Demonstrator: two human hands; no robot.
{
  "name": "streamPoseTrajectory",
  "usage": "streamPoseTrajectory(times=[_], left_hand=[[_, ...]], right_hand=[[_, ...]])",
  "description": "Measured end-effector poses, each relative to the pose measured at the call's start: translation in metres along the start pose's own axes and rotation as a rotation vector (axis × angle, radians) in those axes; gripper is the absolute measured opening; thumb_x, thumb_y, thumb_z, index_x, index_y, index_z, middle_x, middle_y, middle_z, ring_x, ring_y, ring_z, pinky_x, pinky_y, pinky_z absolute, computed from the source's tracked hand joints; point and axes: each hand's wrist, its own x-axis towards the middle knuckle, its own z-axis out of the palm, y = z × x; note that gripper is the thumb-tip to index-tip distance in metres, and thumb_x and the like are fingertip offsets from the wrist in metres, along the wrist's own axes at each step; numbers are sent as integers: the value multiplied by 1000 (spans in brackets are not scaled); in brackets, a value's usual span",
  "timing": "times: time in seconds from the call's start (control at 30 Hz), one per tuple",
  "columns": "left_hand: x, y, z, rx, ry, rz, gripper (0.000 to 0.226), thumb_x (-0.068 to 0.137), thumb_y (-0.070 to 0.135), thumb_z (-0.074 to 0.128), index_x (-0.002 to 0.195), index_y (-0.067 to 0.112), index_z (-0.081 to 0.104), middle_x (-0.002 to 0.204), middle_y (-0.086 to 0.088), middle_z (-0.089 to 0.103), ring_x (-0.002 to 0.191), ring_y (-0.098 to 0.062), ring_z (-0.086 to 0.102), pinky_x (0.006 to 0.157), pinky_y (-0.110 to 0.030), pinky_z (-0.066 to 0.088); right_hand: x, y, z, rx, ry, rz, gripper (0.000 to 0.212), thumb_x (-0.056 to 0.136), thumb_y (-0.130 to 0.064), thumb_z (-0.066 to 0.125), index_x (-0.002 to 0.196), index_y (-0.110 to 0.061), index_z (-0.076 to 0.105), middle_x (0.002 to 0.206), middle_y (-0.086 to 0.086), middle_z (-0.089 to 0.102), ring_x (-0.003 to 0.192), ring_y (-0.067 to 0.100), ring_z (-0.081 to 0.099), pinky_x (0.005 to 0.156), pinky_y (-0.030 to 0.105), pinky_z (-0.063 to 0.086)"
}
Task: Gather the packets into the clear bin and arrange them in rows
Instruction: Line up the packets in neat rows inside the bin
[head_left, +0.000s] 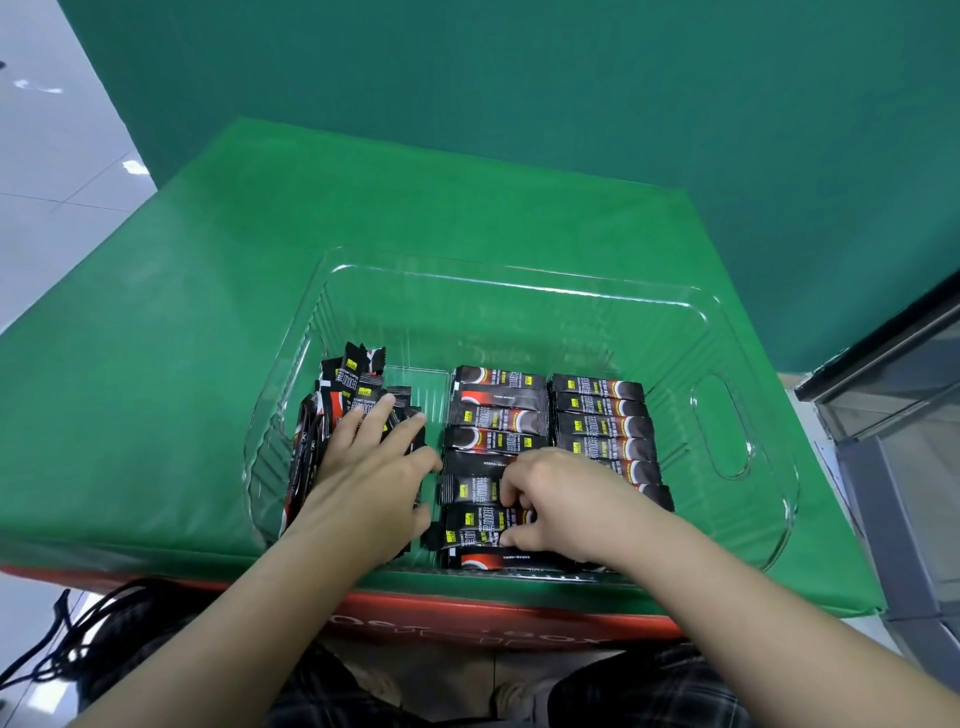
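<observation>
A clear plastic bin (519, 280) sits on a green table. Inside it, black and red coffee packets lie flat in two neat rows: a middle row (498, 415) and a right row (602, 415). At the bin's left side a loose, untidy bunch of packets (353, 384) stands on end and leans. My left hand (374, 478) rests flat on that bunch, fingers spread. My right hand (556, 499) is over the near end of the middle row, its fingertips pinching a packet (475, 522) there. The nearest packets are partly hidden under my hands.
The green table cover (182, 338) extends left and behind the bin. The bin's handle cut-out (722, 431) is on its right wall. A grey cabinet with glass (904, 415) stands at the right. Black cords (62, 634) lie on the floor at lower left.
</observation>
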Motion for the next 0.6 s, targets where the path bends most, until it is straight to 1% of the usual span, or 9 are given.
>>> streamPoseTrajectory(times=[0.07, 0.1, 0.2, 0.4, 0.47, 0.6], left_hand=[[0, 0, 0, 0, 4, 1, 43, 91, 37, 50, 133, 37, 44, 160, 1, 8, 146, -26, -10, 114, -46, -12], [0, 0, 0, -1, 7, 1, 43, 91, 37, 50, 133, 37, 44, 160, 1, 8, 146, -26, -10, 114, -46, -12], [1, 0, 0, -9, 17, 1, 42, 90, 36, 51, 132, 37, 45, 160, 2, 9, 146, -25, -10, 114, -45, -12], [0, -1, 1, -14, 18, -2, 42, 90, 35, 52, 132, 38, 46, 160, 3, 9, 146, -25, -9, 115, -45, -11], [0, 0, 0, -18, 18, -2, 42, 91, 34, 52, 132, 38, 45, 160, 3, 9, 146, -25, -9, 115, -45, -10], [0, -1, 0, -20, 19, -3, 42, 91, 35, 52, 133, 39, 45, 160, 4, 9, 146, -25, -8, 115, -44, -10]], right_hand=[[1, -1, 0, -5, -2, -10, 41, 82, -44, 67, 114, -19, 59, 93, -7, 47, 101, 16, 50, 76, 30, 42], [1, -2, 0, -9, -2, -16, 42, 82, -45, 67, 114, -19, 59, 93, -7, 47, 100, 16, 50, 75, 29, 41], [2, -4, -1, -26, 5, -30, 42, 83, -44, 66, 116, -19, 59, 101, -3, 56, 98, 17, 52, 73, 28, 40], [0, -5, 1, -52, 19, -7, 38, 83, -40, 65, 113, -17, 58, 109, 1, 59, 97, 22, 55, 76, 33, 47], [0, -6, 1, -62, 16, 8, 36, 83, -39, 64, 111, -15, 59, 108, 2, 59, 96, 24, 56, 76, 34, 49], [0, -6, 4, -85, 12, 46, 34, 83, -38, 62, 103, -11, 61, 104, 5, 59, 92, 27, 58, 77, 40, 53]])
